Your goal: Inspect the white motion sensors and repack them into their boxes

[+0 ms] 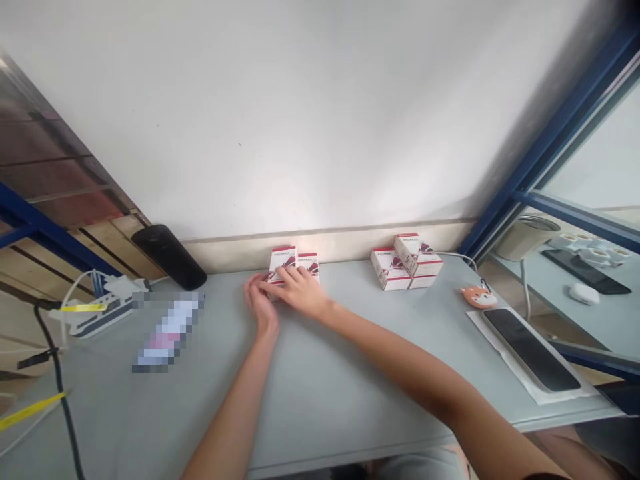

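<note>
Two small white-and-red cardboard boxes stand close together near the wall, a left box (283, 255) and a slightly lower right box (310, 261). Around the left side of the left box curls my left hand (261, 303), its fingers bent against the box. My right hand (300, 292) lies across the fronts of both boxes, fingers over the left box and reaching to the left hand's fingertips. The lower parts of the boxes are hidden behind my hands.
To the right, several matching boxes (419, 268) are grouped and stacked. A black cylinder (169, 257), a power strip (107, 307) and a pixelated flat object (167, 333) lie left. An orange animal-faced case (479, 297) and a phone (533, 350) sit right on the grey table (340, 400).
</note>
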The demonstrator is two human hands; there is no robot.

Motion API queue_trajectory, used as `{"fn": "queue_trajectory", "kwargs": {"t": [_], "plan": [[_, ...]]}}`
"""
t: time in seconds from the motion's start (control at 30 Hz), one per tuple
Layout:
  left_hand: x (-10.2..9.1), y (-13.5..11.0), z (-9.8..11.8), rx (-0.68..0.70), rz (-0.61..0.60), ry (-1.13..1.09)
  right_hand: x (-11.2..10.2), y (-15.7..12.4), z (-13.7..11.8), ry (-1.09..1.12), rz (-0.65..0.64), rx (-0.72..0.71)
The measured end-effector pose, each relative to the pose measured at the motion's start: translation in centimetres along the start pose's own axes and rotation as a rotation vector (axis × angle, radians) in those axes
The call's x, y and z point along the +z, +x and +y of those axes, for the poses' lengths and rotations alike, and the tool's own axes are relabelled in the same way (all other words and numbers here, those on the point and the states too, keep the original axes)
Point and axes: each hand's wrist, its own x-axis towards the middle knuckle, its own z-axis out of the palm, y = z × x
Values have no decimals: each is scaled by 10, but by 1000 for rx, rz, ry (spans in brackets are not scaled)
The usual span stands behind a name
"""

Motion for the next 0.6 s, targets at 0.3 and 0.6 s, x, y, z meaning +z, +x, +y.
{"fn": "queue_trajectory", "kwargs": {"t": [0.3, 0.6], "plan": [[-4, 15, -15, 72, -29, -45, 20, 18, 1, 91, 72, 85], [-6, 0, -7, 178, -34, 109, 5, 1, 4, 155, 115, 158]]}}
